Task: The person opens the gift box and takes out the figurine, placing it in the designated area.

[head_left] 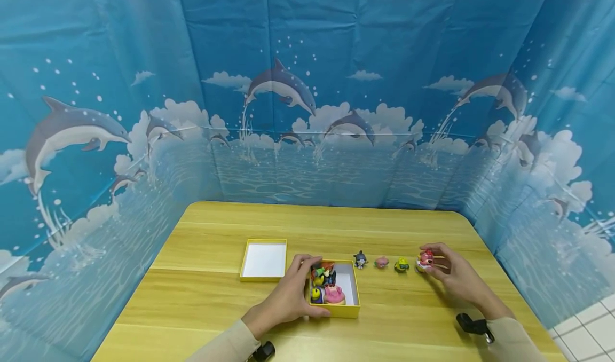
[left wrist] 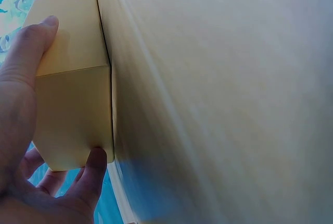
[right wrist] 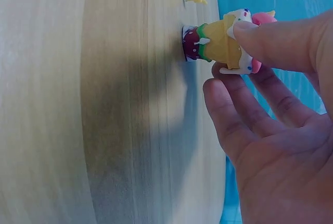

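Observation:
My left hand grips a yellow open-topped box, thumb on its front wall and fingers around the left and far sides. Several small toy figurines lie in the box's left part, among them a pink one; white bottom shows at the right. At the right end of a row of figurines, my right hand pinches a figurine with a red-pink top between thumb and fingers. In the right wrist view, that figurine has a yellow cone-like body and dark red base, which appears to touch the table.
Left of the held figurine stand a yellow-green figurine, a pink one and a grey one. A yellow-rimmed lid, white inside, lies left of the box. Dolphin-printed curtains surround the wooden table.

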A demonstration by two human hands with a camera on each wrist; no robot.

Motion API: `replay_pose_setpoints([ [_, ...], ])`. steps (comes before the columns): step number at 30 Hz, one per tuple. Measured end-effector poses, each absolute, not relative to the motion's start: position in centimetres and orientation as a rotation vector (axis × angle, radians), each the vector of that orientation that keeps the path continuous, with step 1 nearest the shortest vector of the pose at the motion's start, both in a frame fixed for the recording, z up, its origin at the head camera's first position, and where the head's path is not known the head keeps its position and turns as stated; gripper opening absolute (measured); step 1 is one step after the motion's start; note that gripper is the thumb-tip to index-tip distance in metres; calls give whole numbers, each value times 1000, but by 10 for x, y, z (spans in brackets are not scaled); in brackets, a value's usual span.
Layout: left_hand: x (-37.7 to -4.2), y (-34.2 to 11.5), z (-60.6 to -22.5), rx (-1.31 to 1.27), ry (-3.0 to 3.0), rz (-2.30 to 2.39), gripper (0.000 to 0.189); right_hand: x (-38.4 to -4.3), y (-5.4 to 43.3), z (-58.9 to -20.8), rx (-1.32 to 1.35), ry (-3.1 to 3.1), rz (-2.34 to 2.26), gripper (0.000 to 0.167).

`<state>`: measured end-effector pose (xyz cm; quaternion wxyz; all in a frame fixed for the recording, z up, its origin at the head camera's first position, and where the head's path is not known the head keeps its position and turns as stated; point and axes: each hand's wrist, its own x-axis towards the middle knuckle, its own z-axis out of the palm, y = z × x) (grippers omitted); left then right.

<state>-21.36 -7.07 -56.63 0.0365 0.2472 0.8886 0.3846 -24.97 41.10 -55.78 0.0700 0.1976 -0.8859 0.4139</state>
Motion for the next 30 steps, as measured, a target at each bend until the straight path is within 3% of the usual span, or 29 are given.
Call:
replay_pose_setpoints([
  [19,-213,-70,-565,756,2728,1182,126,-242,411,-551,518,-2746,1096,75],
  [30,-213,-69,-567,760,2741,1172,126,-232,399,-540,502,-2677,841,76],
])
